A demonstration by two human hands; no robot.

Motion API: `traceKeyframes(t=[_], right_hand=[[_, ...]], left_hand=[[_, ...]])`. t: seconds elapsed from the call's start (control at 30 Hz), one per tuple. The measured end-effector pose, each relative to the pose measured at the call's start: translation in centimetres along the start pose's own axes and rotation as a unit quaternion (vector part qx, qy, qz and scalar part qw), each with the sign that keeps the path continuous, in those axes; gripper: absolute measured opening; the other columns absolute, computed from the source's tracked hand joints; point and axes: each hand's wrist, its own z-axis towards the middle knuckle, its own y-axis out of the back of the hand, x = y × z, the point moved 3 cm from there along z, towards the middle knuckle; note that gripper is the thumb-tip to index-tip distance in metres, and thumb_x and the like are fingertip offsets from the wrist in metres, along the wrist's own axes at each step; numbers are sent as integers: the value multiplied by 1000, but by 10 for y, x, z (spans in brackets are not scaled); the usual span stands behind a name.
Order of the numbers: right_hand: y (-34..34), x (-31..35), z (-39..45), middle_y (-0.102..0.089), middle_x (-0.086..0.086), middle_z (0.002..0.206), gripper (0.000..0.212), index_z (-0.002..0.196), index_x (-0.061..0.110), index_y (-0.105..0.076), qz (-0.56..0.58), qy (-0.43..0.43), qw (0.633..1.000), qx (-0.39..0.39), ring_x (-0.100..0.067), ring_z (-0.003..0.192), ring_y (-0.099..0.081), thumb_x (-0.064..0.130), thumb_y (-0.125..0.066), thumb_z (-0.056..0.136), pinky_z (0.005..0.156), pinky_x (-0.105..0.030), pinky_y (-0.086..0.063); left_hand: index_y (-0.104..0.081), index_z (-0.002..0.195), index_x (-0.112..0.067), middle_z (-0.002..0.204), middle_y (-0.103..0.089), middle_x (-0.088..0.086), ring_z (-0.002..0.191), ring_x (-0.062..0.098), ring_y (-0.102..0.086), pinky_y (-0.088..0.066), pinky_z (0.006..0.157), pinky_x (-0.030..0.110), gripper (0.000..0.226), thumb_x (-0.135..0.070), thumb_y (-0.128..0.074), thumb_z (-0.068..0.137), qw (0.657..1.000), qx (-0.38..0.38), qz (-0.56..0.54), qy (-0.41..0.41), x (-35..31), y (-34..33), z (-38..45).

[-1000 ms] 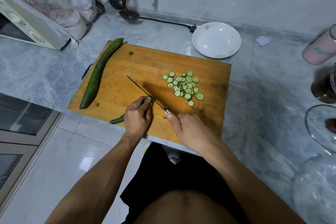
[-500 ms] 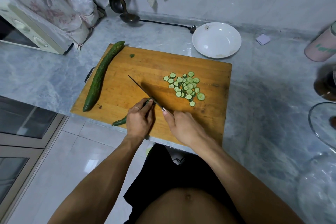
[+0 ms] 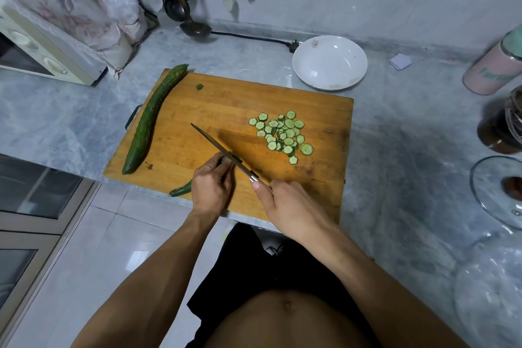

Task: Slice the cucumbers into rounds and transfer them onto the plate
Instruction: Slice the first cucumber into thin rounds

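Nearest the person, both hands work at the front edge of the board (image 3: 197, 110), a rectangular slab of worn, scored wood lying on the grey marbled counter (image 3: 409, 135). The left hand (image 3: 210, 188) has its fingers curled down over the part-cut cucumber (image 3: 180, 191), whose dark green tail sticks out past the hand and over the board's edge. The right hand (image 3: 293, 206) is wrapped round the handle of the knife (image 3: 220, 148), thumb laid along the top; the thin blade slants away to the left and stands against the left fingertips at the cut end. Beyond the blade, right of centre, lies a loose heap of slices (image 3: 282, 134), pale green with scalloped dark rims, some overlapping. A small green end piece (image 3: 200, 87) sits alone near the far edge. Along the board's left side lies a whole cucumber (image 3: 149, 121), long, bumpy, slightly curved. Just past the far right corner stands the plate (image 3: 330, 62), white, glossy, shallow, holding no slices. A black cable (image 3: 248, 37) runs behind it; a ladle (image 3: 195, 28) rests at the wall.
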Motion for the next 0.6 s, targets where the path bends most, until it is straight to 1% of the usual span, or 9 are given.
traceKeyframes(t=[0.07,0.1,0.17,0.3,0.4,0.47,0.53,0.6], right_hand=[[0,0,0,-50,-1,70,50,78,17,-47,0,-2,1000,1,-18,60,-51,55,-28,103,53,-33,-38],[0,0,0,-50,-1,71,50,77,17,-47,2,-3,1000,2,-17,60,-51,55,-28,103,51,-33,-37],[1,0,2,-50,0,71,50,76,18,-47,5,-6,1000,5,-16,59,-50,55,-27,103,48,-31,-33],[-2,4,7,-49,0,72,50,68,22,-40,25,-13,1000,13,-14,58,-47,55,-27,103,45,-30,-27],[-9,5,20,-49,-2,73,52,72,17,-44,43,-23,999,16,-23,64,-53,55,-28,103,48,-31,-31],[-14,4,30,-49,-3,75,53,77,13,-48,46,-32,998,16,-32,74,-57,55,-28,103,55,-33,-37],[-18,3,36,-55,-10,83,53,81,12,-49,46,-35,998,9,-36,80,-59,56,-28,102,60,-35,-40],[-18,1,38,-60,-14,87,53,77,14,-48,47,-29,998,-1,-37,79,-60,56,-28,102,59,-36,-41]], left_hand=[[-76,100,-5,118,-69,7,89,26,-68,-40,67,17,17,0,-66,87,1000,-4,0,-4,-3,0,0],[-76,100,-4,118,-70,8,89,27,-68,-40,68,17,17,-1,-66,87,1000,-5,1,-4,-3,0,0],[-76,101,-4,118,-69,10,91,29,-69,-43,70,19,16,-4,-65,89,1000,-2,1,3,1,-3,-1],[-76,101,-5,120,-69,11,94,31,-68,-54,72,30,18,-10,-62,92,1000,5,6,1,7,-10,-2],[-75,102,-4,121,-68,9,94,30,-67,-54,69,31,18,-9,-61,92,1000,8,3,0,6,-11,-2],[-75,102,-4,121,-68,9,91,30,-67,-52,67,31,17,-9,-61,92,1000,10,3,-1,5,-10,-3],[-75,101,-3,118,-69,11,89,31,-67,-52,66,31,16,-7,-63,91,1000,5,10,-5,6,-9,-3],[-75,102,-2,116,-69,15,89,33,-69,-55,70,33,16,-5,-66,88,1000,-5,14,-2,6,-7,-3]])
